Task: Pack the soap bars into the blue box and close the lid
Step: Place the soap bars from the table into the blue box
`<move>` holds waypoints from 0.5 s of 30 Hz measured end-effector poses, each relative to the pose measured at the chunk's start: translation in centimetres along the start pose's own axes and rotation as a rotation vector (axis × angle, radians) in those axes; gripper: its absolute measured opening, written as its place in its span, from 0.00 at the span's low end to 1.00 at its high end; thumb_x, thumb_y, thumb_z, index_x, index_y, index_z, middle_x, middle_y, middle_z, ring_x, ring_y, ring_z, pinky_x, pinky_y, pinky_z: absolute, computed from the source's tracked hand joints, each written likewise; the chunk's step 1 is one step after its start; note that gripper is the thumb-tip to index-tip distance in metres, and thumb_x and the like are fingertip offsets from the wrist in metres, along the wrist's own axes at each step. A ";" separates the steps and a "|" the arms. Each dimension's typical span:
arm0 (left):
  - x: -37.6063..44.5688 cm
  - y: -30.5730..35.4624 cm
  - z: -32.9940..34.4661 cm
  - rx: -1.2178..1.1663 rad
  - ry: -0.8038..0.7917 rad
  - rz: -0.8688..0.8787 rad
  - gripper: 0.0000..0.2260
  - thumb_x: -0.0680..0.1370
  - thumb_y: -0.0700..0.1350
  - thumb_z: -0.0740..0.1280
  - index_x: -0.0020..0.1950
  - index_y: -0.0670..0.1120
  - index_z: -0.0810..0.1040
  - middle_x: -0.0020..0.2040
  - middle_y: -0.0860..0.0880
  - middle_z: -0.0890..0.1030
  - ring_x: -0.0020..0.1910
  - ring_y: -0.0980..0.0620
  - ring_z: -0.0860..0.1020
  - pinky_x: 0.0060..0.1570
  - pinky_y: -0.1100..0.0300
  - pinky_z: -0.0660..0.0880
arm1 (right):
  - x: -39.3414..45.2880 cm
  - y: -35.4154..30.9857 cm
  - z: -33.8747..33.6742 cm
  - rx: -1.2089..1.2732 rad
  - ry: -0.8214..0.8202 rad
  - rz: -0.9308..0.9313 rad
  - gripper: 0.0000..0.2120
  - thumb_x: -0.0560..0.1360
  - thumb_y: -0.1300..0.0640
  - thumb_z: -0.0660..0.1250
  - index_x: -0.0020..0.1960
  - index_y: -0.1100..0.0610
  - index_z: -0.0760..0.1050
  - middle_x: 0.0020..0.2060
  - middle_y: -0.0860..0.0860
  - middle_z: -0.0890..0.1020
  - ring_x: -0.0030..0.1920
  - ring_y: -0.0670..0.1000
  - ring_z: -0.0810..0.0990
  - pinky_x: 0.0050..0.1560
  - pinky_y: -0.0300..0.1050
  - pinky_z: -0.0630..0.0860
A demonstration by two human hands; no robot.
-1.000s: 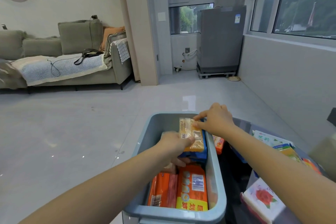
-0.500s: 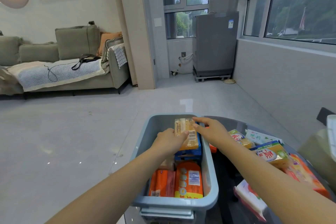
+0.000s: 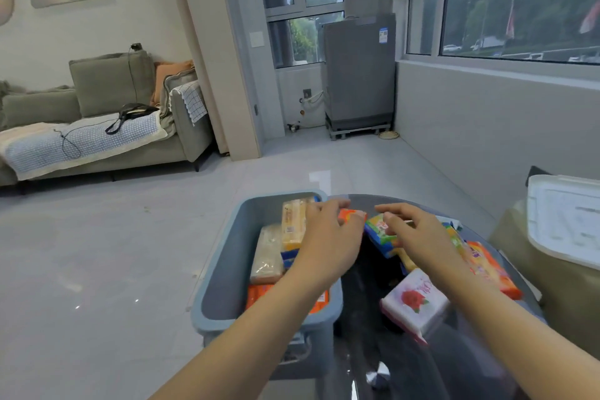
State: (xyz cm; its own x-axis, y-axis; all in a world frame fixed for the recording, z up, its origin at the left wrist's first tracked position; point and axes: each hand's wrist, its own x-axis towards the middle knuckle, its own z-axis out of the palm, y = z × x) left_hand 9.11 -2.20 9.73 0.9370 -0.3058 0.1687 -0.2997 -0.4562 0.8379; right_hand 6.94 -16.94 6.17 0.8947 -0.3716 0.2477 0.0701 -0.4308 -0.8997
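The blue box stands at the left edge of a dark glass table. It holds a yellow soap bar, a pale wrapped bar and orange bars. My left hand reaches across the box's right rim, its thumb and fingers pinching a small orange soap bar. Over the loose pile to the right, my right hand has its fingers spread, the tips resting on a green-and-blue bar. A white rose-print bar and an orange pack lie nearby.
A white lid-like panel rests on a beige seat at the far right. Tiled floor lies left of the table. A grey sofa stands at the back left and a grey appliance by the window.
Both hands have let go of the yellow bar, which now lies in the box. They moved right to the pile on the table, and the left one took hold of an orange bar.
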 end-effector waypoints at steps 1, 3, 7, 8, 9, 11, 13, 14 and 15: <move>-0.3 0.4 0.9 -0.014 -0.024 -0.003 0.16 0.79 0.49 0.60 0.67 0.49 0.71 0.66 0.48 0.68 0.52 0.57 0.75 0.50 0.68 0.70 | -0.5 0.4 -0.8 -0.013 0.004 0.002 0.10 0.78 0.58 0.60 0.52 0.48 0.78 0.43 0.45 0.79 0.43 0.47 0.79 0.39 0.41 0.77; -1.0 0.8 2.9 -0.021 -0.072 -0.009 0.16 0.79 0.49 0.60 0.67 0.51 0.71 0.66 0.49 0.68 0.54 0.56 0.75 0.52 0.65 0.71 | -1.2 1.6 -2.2 -0.047 0.012 0.017 0.09 0.78 0.58 0.60 0.51 0.49 0.77 0.43 0.45 0.80 0.41 0.45 0.79 0.39 0.39 0.75; -1.8 1.2 6.7 -0.047 -0.166 -0.086 0.16 0.80 0.48 0.59 0.68 0.51 0.69 0.68 0.50 0.64 0.47 0.61 0.74 0.37 0.75 0.67 | -1.9 4.5 -4.5 -0.092 0.027 0.107 0.10 0.76 0.60 0.62 0.45 0.46 0.77 0.42 0.47 0.81 0.44 0.50 0.79 0.46 0.48 0.77; -1.9 1.0 7.6 -0.053 -0.179 -0.110 0.16 0.80 0.48 0.59 0.68 0.50 0.69 0.68 0.50 0.63 0.45 0.61 0.73 0.34 0.75 0.67 | -2.0 5.2 -4.9 -0.119 0.014 0.130 0.10 0.76 0.60 0.62 0.45 0.46 0.77 0.42 0.48 0.81 0.42 0.48 0.79 0.43 0.44 0.75; -2.1 0.7 8.4 -0.059 -0.188 -0.132 0.16 0.80 0.48 0.59 0.68 0.50 0.69 0.68 0.50 0.63 0.45 0.59 0.74 0.33 0.75 0.69 | -2.1 6.0 -5.2 -0.151 -0.002 0.149 0.09 0.76 0.60 0.62 0.46 0.48 0.78 0.43 0.48 0.82 0.41 0.45 0.78 0.39 0.39 0.72; -2.3 -0.4 9.8 -0.054 -0.194 -0.173 0.17 0.80 0.49 0.60 0.68 0.50 0.69 0.67 0.50 0.62 0.53 0.54 0.75 0.46 0.70 0.74 | -2.3 7.5 -5.7 -0.197 -0.023 0.179 0.08 0.76 0.59 0.63 0.50 0.51 0.79 0.46 0.48 0.81 0.39 0.40 0.74 0.36 0.32 0.67; -2.3 -1.7 11.0 -0.001 -0.205 -0.231 0.18 0.79 0.50 0.61 0.68 0.50 0.69 0.68 0.49 0.62 0.61 0.51 0.72 0.61 0.59 0.72 | -2.4 8.7 -6.0 -0.246 -0.040 0.210 0.09 0.76 0.58 0.63 0.53 0.54 0.79 0.49 0.47 0.80 0.41 0.40 0.73 0.36 0.27 0.64; -2.2 -2.3 11.4 0.031 -0.208 -0.262 0.19 0.78 0.51 0.61 0.69 0.51 0.68 0.69 0.49 0.62 0.64 0.50 0.70 0.64 0.56 0.69 | -2.4 9.3 -6.1 -0.267 -0.052 0.225 0.09 0.76 0.58 0.63 0.54 0.54 0.79 0.50 0.47 0.79 0.43 0.41 0.73 0.37 0.26 0.63; -2.1 -2.8 11.8 0.064 -0.209 -0.289 0.19 0.78 0.51 0.62 0.69 0.52 0.68 0.69 0.49 0.62 0.66 0.49 0.68 0.67 0.54 0.68 | -2.3 9.6 -6.1 -0.280 -0.065 0.238 0.10 0.76 0.58 0.62 0.55 0.55 0.78 0.50 0.47 0.79 0.45 0.42 0.73 0.37 0.26 0.63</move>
State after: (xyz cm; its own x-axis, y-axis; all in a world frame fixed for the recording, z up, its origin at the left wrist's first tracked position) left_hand 5.84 -10.18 0.90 0.9299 -0.3174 -0.1858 -0.0444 -0.5984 0.8000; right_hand 2.87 -25.25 -0.88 0.8982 -0.4395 0.0116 -0.2589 -0.5499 -0.7941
